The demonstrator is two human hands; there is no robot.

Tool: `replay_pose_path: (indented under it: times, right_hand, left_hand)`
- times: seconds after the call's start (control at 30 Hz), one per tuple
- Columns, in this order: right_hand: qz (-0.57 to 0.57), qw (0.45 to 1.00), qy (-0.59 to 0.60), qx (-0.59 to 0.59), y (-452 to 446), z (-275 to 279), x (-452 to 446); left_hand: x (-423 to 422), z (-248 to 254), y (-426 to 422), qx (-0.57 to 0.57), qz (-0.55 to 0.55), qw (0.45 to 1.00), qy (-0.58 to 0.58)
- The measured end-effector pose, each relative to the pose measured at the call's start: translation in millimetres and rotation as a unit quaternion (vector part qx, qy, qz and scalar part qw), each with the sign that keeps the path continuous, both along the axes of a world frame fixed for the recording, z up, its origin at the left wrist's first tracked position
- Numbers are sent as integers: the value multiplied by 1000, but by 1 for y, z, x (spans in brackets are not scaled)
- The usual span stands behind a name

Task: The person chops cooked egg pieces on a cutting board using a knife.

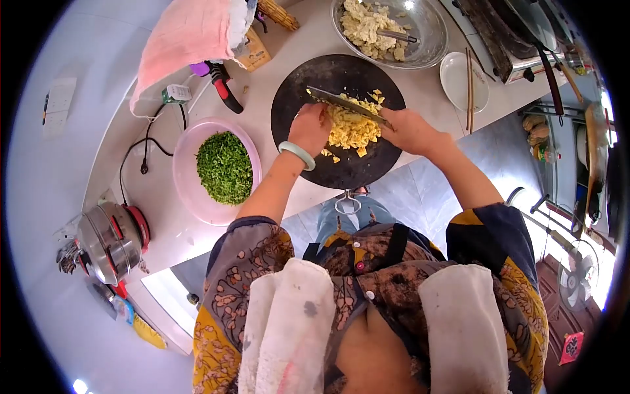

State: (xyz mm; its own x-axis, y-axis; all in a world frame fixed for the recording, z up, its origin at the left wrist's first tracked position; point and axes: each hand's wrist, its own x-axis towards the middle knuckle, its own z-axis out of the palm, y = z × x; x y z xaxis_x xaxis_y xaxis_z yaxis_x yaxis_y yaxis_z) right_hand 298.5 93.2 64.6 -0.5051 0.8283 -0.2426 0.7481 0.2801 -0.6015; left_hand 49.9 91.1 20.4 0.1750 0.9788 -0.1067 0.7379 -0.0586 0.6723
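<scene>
- Evidently, a chopping step is in hand: yellow pieces, read as cooked egg (354,131), are being cut on the round dark board (364,172).
- Knife (346,104) gripped at its handle end by the right hand (410,131); blade slanted across the far side of the main heap, its free end pointed away to the left.
- Left hand (311,128) held with fingers curled, beside the heap and close to the blade on its near side. Fingertips partly hidden; whether any egg is pinched cannot be told.
- Egg distribution: most heaped on the board between the hands; loose bits noted beyond the blade and near the heap's lower left edge. Piece size uneven, with some larger chunks seen.
- Step judged well advanced but not complete, given the uneven pieces.
- Next cut, as judged, calls for stray bits to be gathered inward, the knife to be kept firmly held, and the left fingertips to be kept tucked back from the edge.
- Risk noted: bits may be pushed outward over the dark surface if the blade is swept too hard.
- Surroundings on the counter (262,105): chopped greens (224,167) in a pink bowl (179,157), left of the board; a pale, lumpy mixture (374,33) in a metal bowl (431,41), beyond it; chopsticks (470,92) laid across a white plate (455,77), to the right.
</scene>
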Motion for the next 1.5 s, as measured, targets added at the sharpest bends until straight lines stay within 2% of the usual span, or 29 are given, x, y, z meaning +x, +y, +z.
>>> replay_pose_path:
  times: [0.2, 0.3, 0.4, 0.57, 0.63, 0.73, 0.8, 0.9, 1.17, 1.3, 1.37, 1.5]
  right_hand:
    - [-17, 999, -20, 32, -22, -2, -17]
    - [-37, 999, -7, 21, -30, -25, -29]
    - [-53, 997, -50, -26, -32, -41, -38]
    - [-42, 999, -34, -3, -31, -26, -33]
    - [-57, 998, -29, -17, -34, -3, -37]
    - [-68, 997, -20, -21, -38, 1, -43]
    - [-76, 996, -28, -26, -43, -34, -48]
    - [-78, 996, -30, -17, -38, -46, -51]
    - [-99, 995, 4, -13, -45, 5, -52]
    - [-91, 995, -25, -13, -53, -32, -60]
    - [-89, 995, -35, 1, -52, -49, -59]
    - [-79, 997, -21, 2, -50, -34, -57]
  left_hand:
    - [3, 1, -15, 86, -28, 996, 16]
    - [3, -3, -18, 105, -32, 993, 33]
    - [1, -8, -21, 110, -29, 993, 30]
    - [-7, -1, -25, 142, -33, 989, 14]
    - [-9, -1, -30, 129, -33, 991, 8]
    - [-7, -1, -30, 121, -34, 992, 3]
    - [-6, -3, -33, 120, -34, 992, 2]
    - [-9, -6, -35, 125, -33, 992, -2]
    - [-18, 0, -48, 113, 11, 993, -40]
    - [-19, 2, -51, 77, 7, 996, -52]
    - [-20, 1, -53, 95, 9, 994, -45]
    - [-28, -4, -65, 91, 36, 993, -60]
